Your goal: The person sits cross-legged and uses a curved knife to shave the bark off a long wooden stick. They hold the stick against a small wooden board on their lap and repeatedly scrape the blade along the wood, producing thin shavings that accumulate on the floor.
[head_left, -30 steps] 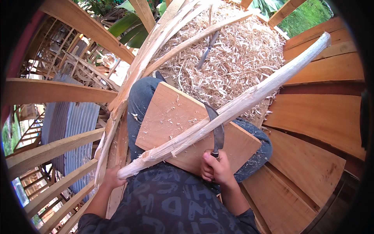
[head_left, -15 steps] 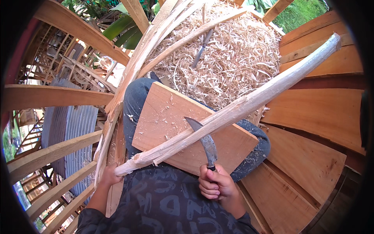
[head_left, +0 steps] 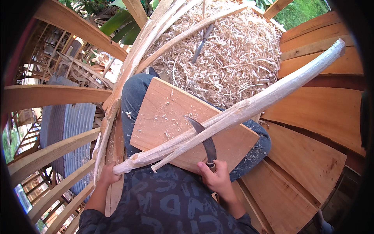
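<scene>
A long, peeled wooden pole (head_left: 269,95) runs slantwise across my lap, from low on the left to far on the right. My left hand (head_left: 110,174) is closed round its near end. In my right hand (head_left: 219,177) is the dark handle of a curved knife (head_left: 209,147) with a hooked tip. The blade sits in a split between the pole and a thin strip (head_left: 175,155) peeling off its near side; the strip's near end stands free. Under the pole a flat wooden board (head_left: 156,117) rests across my thighs, dotted with small chips.
Beyond my legs is a large heap of wood shavings (head_left: 233,54), with another long blade (head_left: 202,45) lying on it. Long wooden strips (head_left: 132,62) run along the left. Slats flank that side, with corrugated sheet (head_left: 80,136) outside. Broad planks (head_left: 315,113) line the right.
The strip's near end has spread farther from the pole. My right hand has turned on the knife handle, tilting the blade's face. The pole's far end has shifted slightly right and down.
</scene>
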